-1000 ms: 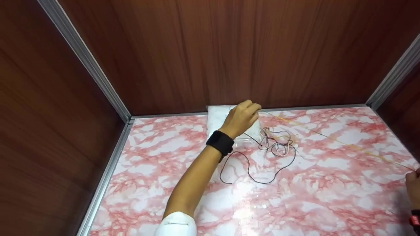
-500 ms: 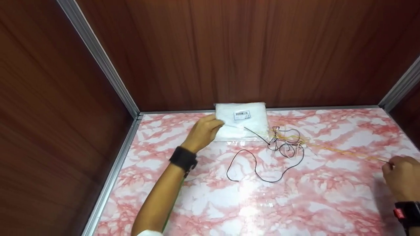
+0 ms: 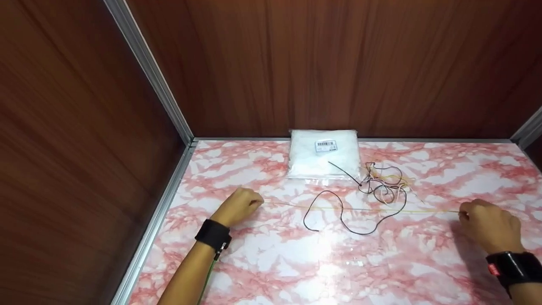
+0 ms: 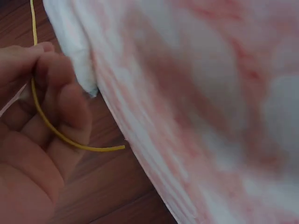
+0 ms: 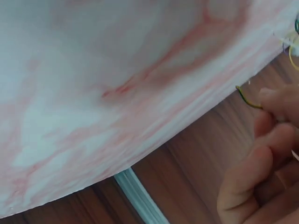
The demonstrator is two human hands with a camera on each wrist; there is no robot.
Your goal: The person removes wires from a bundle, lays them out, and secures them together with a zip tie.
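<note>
A thin yellow cord (image 3: 427, 211) runs nearly straight between my two hands, low across the table. My left hand (image 3: 239, 206) pinches it near one end; in the left wrist view the yellow cord (image 4: 60, 135) crosses the palm, its cut tip sticking out past the fingers. At the right, my right hand (image 3: 491, 226) pinches the other end, where a short yellow and dark green tip (image 5: 247, 100) pokes out beyond thumb and finger. A black cord (image 3: 342, 214) lies in loose waves behind and under the taut strand.
At the back stands a clear packet (image 3: 302, 152) of white material with a barcode label. Beside it lies a tangle of coloured cords (image 3: 400, 184). Brown wood-grain walls (image 3: 254, 63) enclose the pink marbled table (image 3: 271, 271) at back and sides.
My left hand has come from over the packet toward the front left, uncovering the packet. My right hand has moved into view from the right edge. The yellow cord now stretches level between them.
</note>
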